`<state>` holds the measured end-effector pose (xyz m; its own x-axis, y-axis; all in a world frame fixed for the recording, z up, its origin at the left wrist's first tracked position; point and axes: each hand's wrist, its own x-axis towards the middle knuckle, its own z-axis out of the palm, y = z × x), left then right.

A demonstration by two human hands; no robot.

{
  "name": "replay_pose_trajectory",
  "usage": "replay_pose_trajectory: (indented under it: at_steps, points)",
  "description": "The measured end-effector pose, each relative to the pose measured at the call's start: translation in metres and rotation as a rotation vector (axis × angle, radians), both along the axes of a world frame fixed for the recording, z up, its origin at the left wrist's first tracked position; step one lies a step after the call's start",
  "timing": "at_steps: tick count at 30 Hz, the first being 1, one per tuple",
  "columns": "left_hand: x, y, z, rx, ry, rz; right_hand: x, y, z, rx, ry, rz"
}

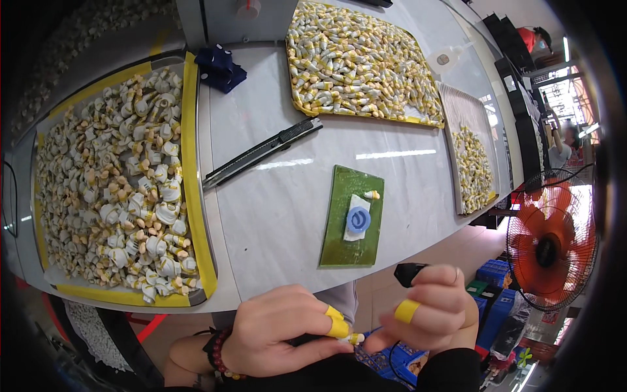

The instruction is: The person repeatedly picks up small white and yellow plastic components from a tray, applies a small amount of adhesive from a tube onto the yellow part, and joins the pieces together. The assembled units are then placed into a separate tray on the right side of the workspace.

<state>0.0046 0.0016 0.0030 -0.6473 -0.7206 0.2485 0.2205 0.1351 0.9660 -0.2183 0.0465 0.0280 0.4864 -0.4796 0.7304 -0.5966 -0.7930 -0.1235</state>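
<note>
My left hand (287,330), yellow tape on its fingers, pinches a small white-and-yellow piece (355,338) between thumb and fingertips near the table's front edge. My right hand (434,307), a band of yellow tape on one finger, is curled round a black-ended tool (409,274); the rest of it is hidden in the fist. Just beyond my hands lies a green slab (349,253). On it are a white pad (356,201), a blue round mould-like disc (358,220) and one small white-and-peach piece (372,195).
On the left, a yellow-taped tray (204,248) holds many white pieces. A tray (366,119) of smaller yellow-white pieces stands at the back, and a part-filled tray (450,140) at right. A utility knife (264,150), dark cloth (221,68), bottle (445,60) and orange fan (548,242) are nearby.
</note>
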Motion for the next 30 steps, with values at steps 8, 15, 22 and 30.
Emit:
replay_pose_trajectory:
  at_steps: [8,15,22,30]
  points:
    - [-0.017,0.001,-0.008,-0.317,-0.173,0.147,-0.031,-0.045,0.021,0.488,0.247,-0.454]
    - [-0.025,0.001,-0.013,-0.521,-0.341,0.102,-0.041,-0.065,0.011,0.743,0.110,-0.333]
    - [-0.023,-0.001,-0.013,-0.495,-0.366,0.084,-0.043,-0.073,0.009,0.724,0.145,-0.262]
    - [-0.022,-0.002,-0.013,-0.492,-0.371,0.069,-0.041,-0.071,0.007,0.590,0.271,-0.286]
